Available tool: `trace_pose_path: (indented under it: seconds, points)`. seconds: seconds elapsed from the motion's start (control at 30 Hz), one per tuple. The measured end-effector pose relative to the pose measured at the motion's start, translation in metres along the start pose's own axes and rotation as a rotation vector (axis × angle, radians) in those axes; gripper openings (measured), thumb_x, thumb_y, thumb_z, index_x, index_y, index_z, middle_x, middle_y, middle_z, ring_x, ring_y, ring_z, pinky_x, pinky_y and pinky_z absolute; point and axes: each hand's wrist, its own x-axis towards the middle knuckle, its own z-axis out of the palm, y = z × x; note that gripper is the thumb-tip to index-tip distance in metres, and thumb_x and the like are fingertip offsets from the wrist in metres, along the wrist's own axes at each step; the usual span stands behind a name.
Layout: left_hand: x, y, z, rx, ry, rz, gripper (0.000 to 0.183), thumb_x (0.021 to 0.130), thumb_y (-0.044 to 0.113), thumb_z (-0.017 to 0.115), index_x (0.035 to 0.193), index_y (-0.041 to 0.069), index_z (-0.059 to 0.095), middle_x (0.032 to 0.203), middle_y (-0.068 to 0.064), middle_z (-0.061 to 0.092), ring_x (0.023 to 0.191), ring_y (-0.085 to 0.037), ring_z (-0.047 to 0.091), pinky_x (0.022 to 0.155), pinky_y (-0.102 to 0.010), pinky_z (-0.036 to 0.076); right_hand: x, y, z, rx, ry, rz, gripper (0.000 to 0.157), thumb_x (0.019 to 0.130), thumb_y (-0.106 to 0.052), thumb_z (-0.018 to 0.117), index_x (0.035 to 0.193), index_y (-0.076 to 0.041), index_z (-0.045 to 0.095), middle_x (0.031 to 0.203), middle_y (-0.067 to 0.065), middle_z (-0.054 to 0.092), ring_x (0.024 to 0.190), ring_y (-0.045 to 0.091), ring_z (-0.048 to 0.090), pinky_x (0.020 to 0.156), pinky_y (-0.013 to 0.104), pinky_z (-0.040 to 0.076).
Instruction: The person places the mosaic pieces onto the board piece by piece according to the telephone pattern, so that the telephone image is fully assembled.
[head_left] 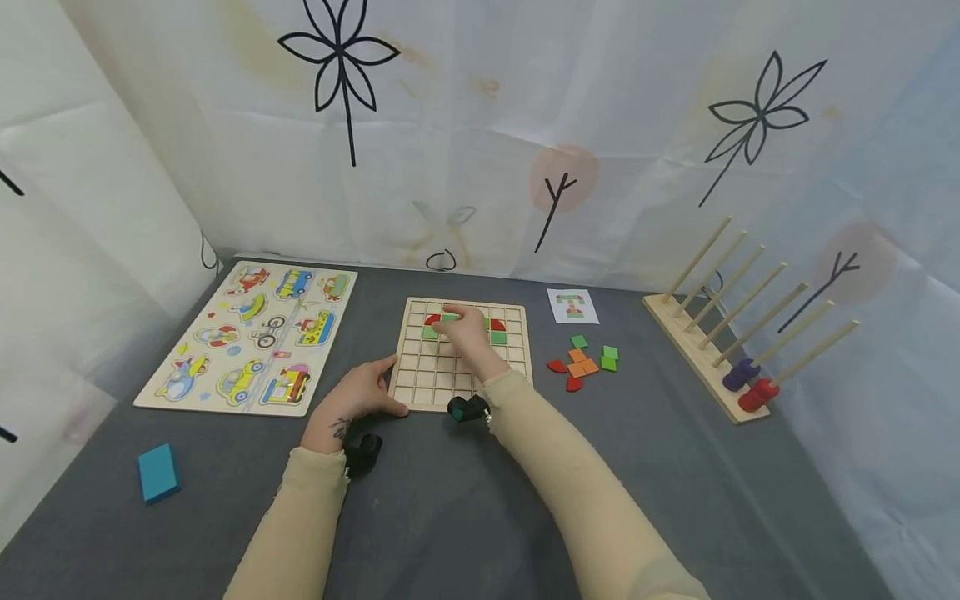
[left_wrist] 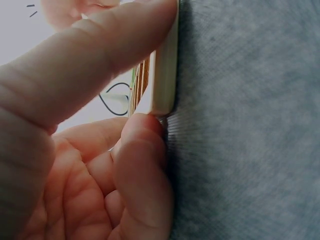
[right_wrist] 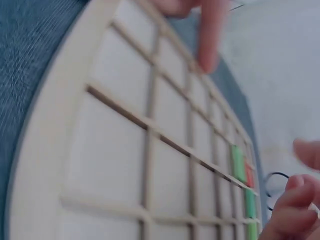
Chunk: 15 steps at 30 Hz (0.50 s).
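Note:
A square wooden grid board (head_left: 435,392) lies on the dark table, with red quarter-round and green square tiles in its far rows. My left hand (head_left: 360,394) holds its near left corner; the left wrist view shows the thumb (left_wrist: 100,55) along one edge and the fingers (left_wrist: 142,165) at the other. My right hand (head_left: 467,337) is over the far rows, its fingertips right by a green tile (head_left: 448,317). In the right wrist view the right fingers (right_wrist: 292,207) are blurred and spread apart, with nothing visible between them. The hand hides some middle cells.
Loose green, orange (head_left: 577,355) and red tiles lie right of the board, below a printed pattern card (head_left: 573,306). A vehicle puzzle board (head_left: 247,333) and a blue block (head_left: 158,473) are on the left. A peg stand (head_left: 705,354) with purple and red pieces stands far right.

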Motion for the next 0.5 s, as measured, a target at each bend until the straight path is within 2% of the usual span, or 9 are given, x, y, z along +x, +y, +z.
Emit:
trace_pose_path:
  seconds: [0.03, 0.17, 0.27, 0.37, 0.5]
  points:
    - [0.0, 0.0, 0.0, 0.004, 0.001, 0.003, 0.097, 0.063, 0.013, 0.083, 0.144, 0.002, 0.03, 0.06, -0.003, 0.048, 0.051, -0.014, 0.041, 0.049, -0.028, 0.033, -0.001, -0.002, -0.006, 0.028, -0.005, -0.006, 0.048, 0.086, -0.015, 0.064, 0.132, -0.012, 0.052, 0.121, 0.012, 0.054, 0.074, 0.014, 0.046, 0.063, 0.03, 0.037]
    - [0.0, 0.001, 0.0, 0.001, 0.003, 0.007, 0.098, 0.062, 0.011, 0.083, 0.144, 0.002, 0.03, 0.061, -0.004, 0.048, 0.052, -0.014, 0.042, 0.05, -0.028, 0.033, -0.005, -0.004, -0.035, 0.164, -0.014, -0.018, 0.049, 0.084, -0.011, 0.065, 0.131, -0.013, 0.05, 0.095, 0.008, 0.057, 0.062, 0.016, 0.041, 0.056, 0.032, 0.033]
    - [0.0, 0.001, 0.0, -0.009, -0.001, 0.007, 0.098, 0.062, 0.011, 0.083, 0.144, 0.002, 0.03, 0.06, -0.004, 0.048, 0.051, -0.014, 0.042, 0.05, -0.028, 0.033, -0.009, 0.001, -0.063, 0.216, -0.001, -0.021, 0.051, 0.083, -0.008, 0.065, 0.131, -0.015, 0.05, 0.089, 0.001, 0.055, 0.061, 0.013, 0.041, 0.051, 0.029, 0.03]
    - [0.0, 0.0, 0.001, -0.015, -0.006, 0.003, 0.099, 0.062, 0.011, 0.083, 0.144, 0.003, 0.029, 0.06, -0.004, 0.048, 0.051, -0.014, 0.042, 0.049, -0.027, 0.033, -0.012, 0.01, -0.094, 0.228, 0.021, -0.023, 0.054, 0.084, -0.006, 0.064, 0.134, -0.015, 0.046, 0.087, -0.002, 0.054, 0.06, 0.011, 0.041, 0.05, 0.026, 0.031]
    - [0.001, -0.001, 0.001, -0.014, -0.004, -0.002, 0.099, 0.062, 0.012, 0.083, 0.145, 0.004, 0.029, 0.06, -0.003, 0.048, 0.052, -0.014, 0.042, 0.05, -0.027, 0.033, -0.019, 0.025, -0.134, 0.171, 0.055, -0.028, 0.06, 0.084, -0.005, 0.063, 0.139, -0.013, 0.041, 0.081, -0.005, 0.055, 0.054, 0.007, 0.039, 0.05, 0.024, 0.033]
